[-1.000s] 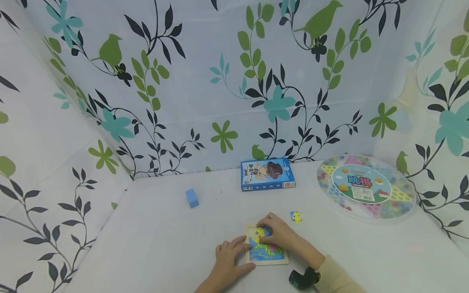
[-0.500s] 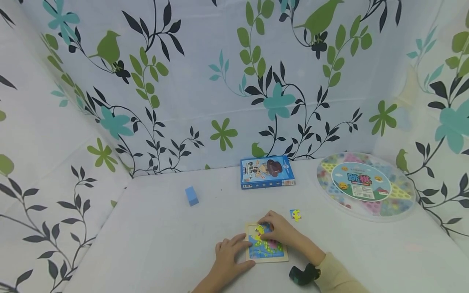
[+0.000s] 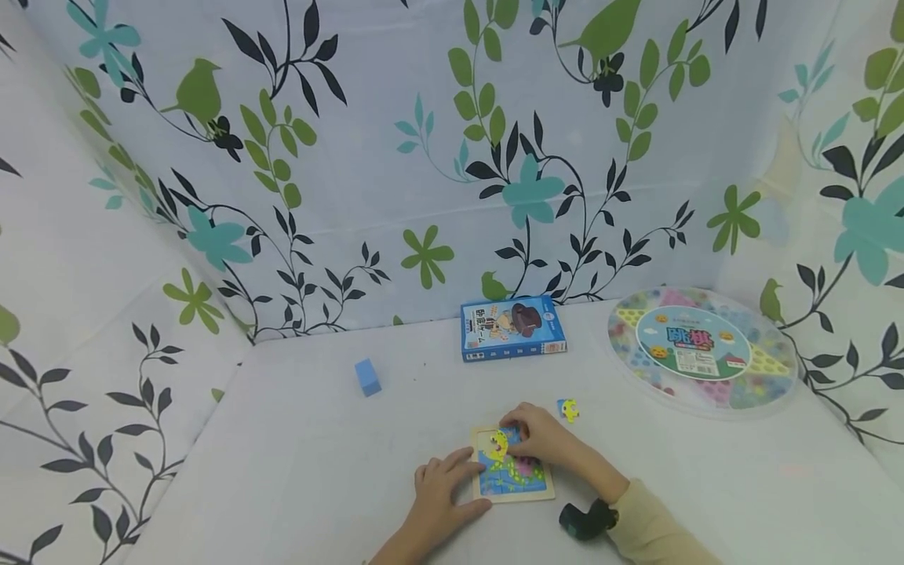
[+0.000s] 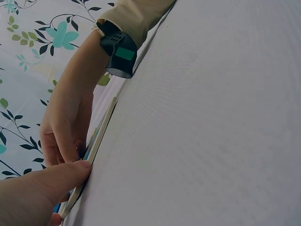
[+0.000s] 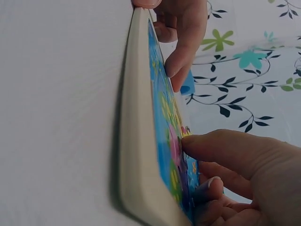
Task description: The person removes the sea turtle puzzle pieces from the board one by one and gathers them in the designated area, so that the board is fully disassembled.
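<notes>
A small wooden-framed jigsaw puzzle (image 3: 514,497) with a blue, yellow and pink picture lies on the white table. My left hand (image 3: 441,494) holds its left side, thumb at the near edge and a fingertip over the picture. At the upper right of the puzzle, my right hand (image 3: 544,435) has curled fingers and its thumb on the surface, pinching a jigsaw piece that they mostly hide. In the right wrist view, the right thumb (image 5: 211,146) touches the picture. A loose blue-and-yellow jigsaw piece (image 3: 568,410) lies beyond the right hand.
At the back stands a blue box (image 3: 513,328) with a hat picture. A round, clear-covered board game (image 3: 699,349) lies at the right rear. Left of the box is a small blue block (image 3: 367,377). A patterned cloth (image 3: 424,157) hangs behind the table.
My right hand has shifted slightly right across the puzzle, and more of the yellow head in the picture shows. The left hand keeps its place on the frame. The camera view has tilted slightly.
</notes>
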Demonstrator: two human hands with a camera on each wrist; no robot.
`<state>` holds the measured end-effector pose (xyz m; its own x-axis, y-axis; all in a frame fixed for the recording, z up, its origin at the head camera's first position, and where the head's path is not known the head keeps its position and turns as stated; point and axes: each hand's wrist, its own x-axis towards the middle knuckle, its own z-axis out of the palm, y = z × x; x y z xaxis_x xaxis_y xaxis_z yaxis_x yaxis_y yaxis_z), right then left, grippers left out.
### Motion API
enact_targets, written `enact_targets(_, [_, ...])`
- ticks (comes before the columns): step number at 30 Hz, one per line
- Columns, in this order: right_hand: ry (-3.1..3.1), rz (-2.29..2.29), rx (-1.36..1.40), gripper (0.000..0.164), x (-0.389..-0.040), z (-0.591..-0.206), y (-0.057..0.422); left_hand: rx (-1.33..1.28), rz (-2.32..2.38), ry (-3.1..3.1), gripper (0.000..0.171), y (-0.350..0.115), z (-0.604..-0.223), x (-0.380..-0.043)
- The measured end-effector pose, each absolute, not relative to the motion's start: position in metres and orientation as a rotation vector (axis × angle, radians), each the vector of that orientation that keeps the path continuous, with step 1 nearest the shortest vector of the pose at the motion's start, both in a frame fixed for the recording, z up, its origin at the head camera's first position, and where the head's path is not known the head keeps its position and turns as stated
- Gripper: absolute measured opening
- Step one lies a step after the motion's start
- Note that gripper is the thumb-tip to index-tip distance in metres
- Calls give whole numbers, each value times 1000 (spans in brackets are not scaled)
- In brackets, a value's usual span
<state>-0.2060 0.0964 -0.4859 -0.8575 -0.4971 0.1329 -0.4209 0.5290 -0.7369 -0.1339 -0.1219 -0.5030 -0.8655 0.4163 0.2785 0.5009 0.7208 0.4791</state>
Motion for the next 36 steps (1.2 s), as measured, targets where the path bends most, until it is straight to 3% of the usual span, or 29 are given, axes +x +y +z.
enact_targets(36, [2678,-1283,-827,23,-208,-485,100,-751,-839,-2776,45,-122,-502,-135])
